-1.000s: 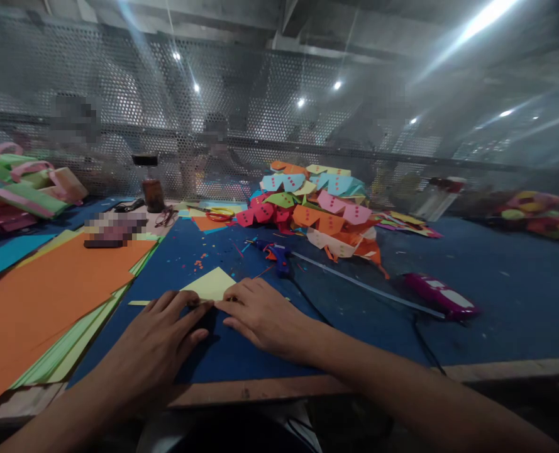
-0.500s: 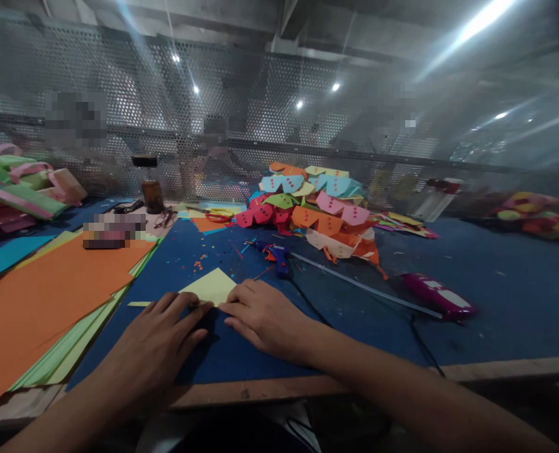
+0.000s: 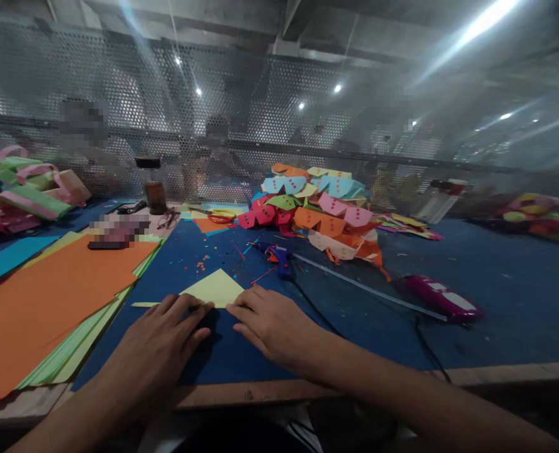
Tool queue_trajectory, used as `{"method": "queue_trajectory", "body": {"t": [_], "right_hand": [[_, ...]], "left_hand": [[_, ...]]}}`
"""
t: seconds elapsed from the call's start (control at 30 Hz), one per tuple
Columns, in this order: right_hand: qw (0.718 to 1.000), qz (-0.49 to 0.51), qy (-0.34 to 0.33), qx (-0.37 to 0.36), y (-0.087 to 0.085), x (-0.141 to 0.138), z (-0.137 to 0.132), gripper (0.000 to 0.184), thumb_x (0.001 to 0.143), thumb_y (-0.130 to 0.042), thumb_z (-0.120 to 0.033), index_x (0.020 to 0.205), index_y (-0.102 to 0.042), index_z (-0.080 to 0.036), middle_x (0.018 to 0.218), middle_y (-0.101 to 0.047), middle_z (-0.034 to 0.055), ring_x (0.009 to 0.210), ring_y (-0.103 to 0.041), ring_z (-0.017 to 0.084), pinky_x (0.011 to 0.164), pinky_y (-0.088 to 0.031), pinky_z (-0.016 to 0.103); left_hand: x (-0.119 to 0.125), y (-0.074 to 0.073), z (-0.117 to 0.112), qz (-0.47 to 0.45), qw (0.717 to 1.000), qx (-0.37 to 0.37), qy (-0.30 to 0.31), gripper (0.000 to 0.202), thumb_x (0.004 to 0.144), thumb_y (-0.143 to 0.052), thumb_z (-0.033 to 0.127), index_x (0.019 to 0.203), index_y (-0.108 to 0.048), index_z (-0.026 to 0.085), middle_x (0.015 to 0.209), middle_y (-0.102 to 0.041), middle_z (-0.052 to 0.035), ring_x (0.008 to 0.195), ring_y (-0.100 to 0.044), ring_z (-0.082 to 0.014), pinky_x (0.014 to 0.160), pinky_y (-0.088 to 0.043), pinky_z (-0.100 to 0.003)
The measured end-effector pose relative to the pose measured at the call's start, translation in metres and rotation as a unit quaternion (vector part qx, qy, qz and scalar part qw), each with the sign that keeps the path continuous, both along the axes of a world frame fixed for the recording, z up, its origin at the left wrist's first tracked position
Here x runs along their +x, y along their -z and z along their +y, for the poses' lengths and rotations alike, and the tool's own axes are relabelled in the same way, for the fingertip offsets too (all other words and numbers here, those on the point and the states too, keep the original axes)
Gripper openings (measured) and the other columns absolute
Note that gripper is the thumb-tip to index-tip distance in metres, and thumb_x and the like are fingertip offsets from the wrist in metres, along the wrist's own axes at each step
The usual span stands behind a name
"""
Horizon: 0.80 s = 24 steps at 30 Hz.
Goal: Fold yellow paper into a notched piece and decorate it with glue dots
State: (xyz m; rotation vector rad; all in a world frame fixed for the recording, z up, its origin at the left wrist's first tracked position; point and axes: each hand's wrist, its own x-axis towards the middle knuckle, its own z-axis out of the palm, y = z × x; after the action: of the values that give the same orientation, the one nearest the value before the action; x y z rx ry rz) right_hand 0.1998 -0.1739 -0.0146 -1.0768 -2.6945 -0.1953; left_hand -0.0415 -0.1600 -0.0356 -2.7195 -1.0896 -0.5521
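A pale yellow sheet of paper, folded to a triangular point, lies on the blue table top in front of me. My left hand rests palm down on its lower left edge. Its fingers are stretched out and the thumb is apart. My right hand presses the lower right edge with its fingertips, thumb set apart from the index finger. Both hands' fingertips nearly meet along the bottom fold. A narrow yellow strip of paper sticks out to the left of my left hand, its other end hidden under the fingers.
Stacked orange paper covers the left side. Beyond my hands lie a blue glue gun, scissors and a pile of colourful paper shapes. A purple device sits right, a cord near it. Behind stands a jar.
The view has shifted slightly, so everything sits a little further right. My right hand has slid slightly away from my left along the fold. The paper stays flat in place.
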Motion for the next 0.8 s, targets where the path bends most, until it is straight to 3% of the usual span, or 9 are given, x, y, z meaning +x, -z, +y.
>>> {"method": "queue_trajectory", "body": {"t": [0.17,0.3,0.67,0.8], "right_hand": [[1.0,0.019,0.019,-0.013,0.005,0.001,-0.012,0.035,0.1,-0.055,-0.034,0.126,-0.06,-0.012,0.124,-0.064,0.0131,0.112,-0.059,0.026,0.092,-0.051,0.04],[0.997,0.076,0.008,0.014,0.012,0.003,-0.017,0.033,0.103,-0.048,-0.03,0.125,-0.062,-0.01,0.128,-0.065,0.0119,0.117,-0.059,0.024,0.1,-0.05,0.038],[0.991,0.119,0.05,0.04,0.014,0.005,-0.021,0.028,0.104,-0.045,-0.028,0.113,-0.066,-0.013,0.114,-0.073,0.01,0.106,-0.067,0.024,0.089,-0.054,0.037],[0.986,0.135,0.058,0.073,0.017,0.005,-0.021,0.028,0.103,-0.046,-0.03,0.108,-0.068,-0.014,0.108,-0.075,0.0092,0.099,-0.069,0.023,0.086,-0.053,0.037]], "left_hand": [[-0.001,0.003,0.001,0.005,1.0,-0.007,-0.012,0.036,0.101,-0.042,0.034,0.128,-0.062,0.021,0.116,-0.068,-0.012,0.102,-0.062,-0.0304,0.081,-0.057,-0.048],[-0.003,0.006,0.001,0.004,1.0,-0.022,-0.013,0.036,0.101,-0.042,0.036,0.129,-0.061,0.023,0.118,-0.068,-0.0103,0.103,-0.062,-0.0298,0.085,-0.057,-0.048],[-0.006,0.009,-0.003,-0.009,1.0,-0.007,-0.012,0.036,0.101,-0.038,0.03,0.124,-0.064,0.021,0.121,-0.068,-0.0127,0.108,-0.061,-0.0307,0.085,-0.057,-0.049],[-0.006,0.005,-0.005,-0.002,1.0,0.004,-0.012,0.033,0.097,-0.04,0.026,0.112,-0.07,0.022,0.12,-0.069,-0.012,0.108,-0.061,-0.0314,0.086,-0.056,-0.05]]}}
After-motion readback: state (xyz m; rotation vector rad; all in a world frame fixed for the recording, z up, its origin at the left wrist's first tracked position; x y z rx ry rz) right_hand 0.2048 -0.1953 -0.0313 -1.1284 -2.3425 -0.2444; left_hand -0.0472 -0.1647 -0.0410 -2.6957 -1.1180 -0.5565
